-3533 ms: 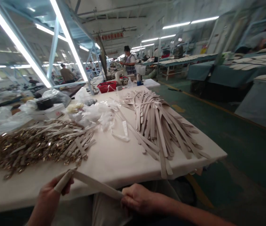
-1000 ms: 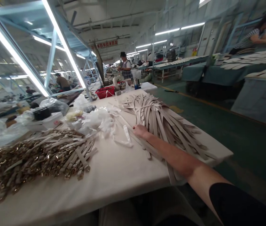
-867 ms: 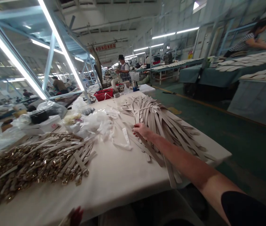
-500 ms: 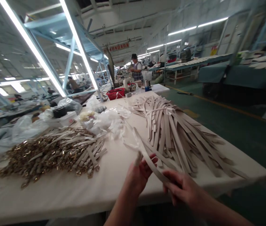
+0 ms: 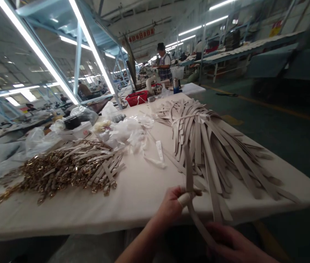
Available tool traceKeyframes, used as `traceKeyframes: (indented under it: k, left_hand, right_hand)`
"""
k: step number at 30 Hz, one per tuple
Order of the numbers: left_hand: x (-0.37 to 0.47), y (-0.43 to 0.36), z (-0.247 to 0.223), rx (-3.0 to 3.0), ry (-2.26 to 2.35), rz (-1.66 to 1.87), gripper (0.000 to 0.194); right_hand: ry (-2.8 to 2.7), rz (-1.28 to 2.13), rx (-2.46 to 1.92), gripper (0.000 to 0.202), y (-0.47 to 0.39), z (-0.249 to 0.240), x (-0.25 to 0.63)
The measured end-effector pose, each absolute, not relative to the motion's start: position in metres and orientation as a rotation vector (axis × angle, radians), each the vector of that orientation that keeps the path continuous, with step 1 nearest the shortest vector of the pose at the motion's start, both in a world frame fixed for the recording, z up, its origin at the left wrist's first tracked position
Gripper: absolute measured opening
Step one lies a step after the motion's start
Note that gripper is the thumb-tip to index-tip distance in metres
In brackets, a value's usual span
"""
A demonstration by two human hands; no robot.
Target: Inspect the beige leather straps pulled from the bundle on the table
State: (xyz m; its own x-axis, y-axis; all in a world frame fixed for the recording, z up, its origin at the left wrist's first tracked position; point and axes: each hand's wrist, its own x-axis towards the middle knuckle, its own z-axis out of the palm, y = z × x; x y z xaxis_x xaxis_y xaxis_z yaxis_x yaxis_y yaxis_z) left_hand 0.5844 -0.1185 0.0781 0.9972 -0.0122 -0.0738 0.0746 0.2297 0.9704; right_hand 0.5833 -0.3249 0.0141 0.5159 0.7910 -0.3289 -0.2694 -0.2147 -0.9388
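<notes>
A long pale strap (image 5: 189, 170) rises from my left hand (image 5: 175, 201), whose thumb and fingers are closed around it near the table's front edge. A pale covering shows on the thumb. The strap's lower part curves down to my right hand (image 5: 227, 243), which is closed on it, low in the view and blurred. Beyond my hands a large bundle of flat grey-beige straps (image 5: 218, 149) fans over the table, tied with a pale band near its top. At the left lies a pile of short straps with gold-coloured metal fittings (image 5: 67, 170).
White plastic film (image 5: 130, 133) lies mid-table, with a white strip (image 5: 159, 151) beside it. Farther back are a red basket (image 5: 137, 98) and a blue and silver cup (image 5: 176, 86). A person (image 5: 163, 64) stands beyond the table. A blue metal frame (image 5: 78, 54) rises at left.
Both hands have moved right and lower. My left fingers, spread under the strap before, have closed around it. The strap's upper part now stands upright, and the whole view has shifted.
</notes>
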Motion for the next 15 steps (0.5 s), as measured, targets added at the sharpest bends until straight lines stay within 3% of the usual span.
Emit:
traceKeyframes:
  k: [3, 7, 11, 15]
  left_hand:
    - [0.572, -0.132, 0.084, 1.536, -0.207, -0.208, 0.024]
    - [0.591, -0.108, 0.082, 1.785, -0.366, -0.087, 0.035]
    - [0.635, -0.057, 0.061, 2.41, -0.089, 0.379, 0.046]
    - [0.659, -0.01, 0.043, 2.91, 0.224, 0.396, 0.045]
  right_hand:
    - [-0.36, 0.978, -1.258, 0.037, -0.306, 0.036, 0.596]
    - [-0.319, 0.895, -1.122, 0.036, -0.301, 0.045, 0.611]
    - [-0.26, 0.888, -0.922, 0.032, -0.314, 0.047, 0.616]
    - [-0.256, 0.831, -0.904, 0.031, -0.321, 0.048, 0.621]
